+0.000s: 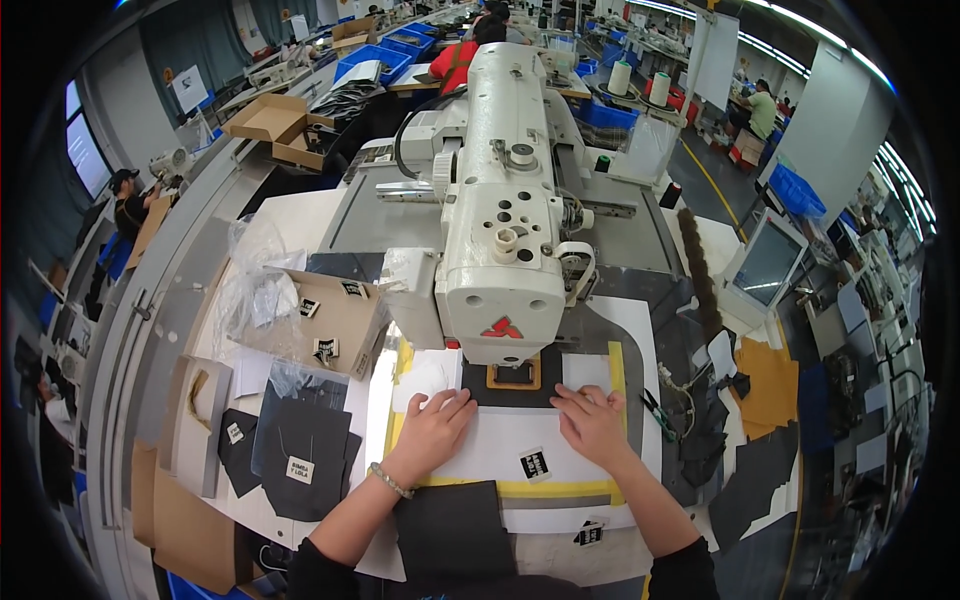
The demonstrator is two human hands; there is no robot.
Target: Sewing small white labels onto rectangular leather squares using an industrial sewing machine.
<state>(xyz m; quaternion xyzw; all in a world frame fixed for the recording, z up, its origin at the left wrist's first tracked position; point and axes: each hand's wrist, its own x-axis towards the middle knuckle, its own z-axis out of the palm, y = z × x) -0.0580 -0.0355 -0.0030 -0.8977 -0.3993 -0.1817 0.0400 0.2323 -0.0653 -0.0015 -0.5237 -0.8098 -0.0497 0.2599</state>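
Note:
A dark fabric piece (480,385) lies flat on a white sheet (480,440) edged with yellow tape, under the head of a large white sewing machine (500,280). On the fabric, below the needle area, rests a small brass-coloured frame (535,378). My left hand (433,432) touches the fabric's left edge with fingers stretched out. At the right edge, the spread fingertips of my right hand (592,425) press on the fabric. Between my forearms lies a small black-and-white label (535,463); another label (590,532) is nearer to me. A dark fabric piece (455,530) lies by my left forearm.
To the left, a cardboard box (290,345) holds several labels, beside dark labelled fabric pieces (305,470) and a narrow open box (195,420). Green-handled snips (657,415), dark scraps (755,490), mustard fabric (766,385) and a screen (768,260) are on the right.

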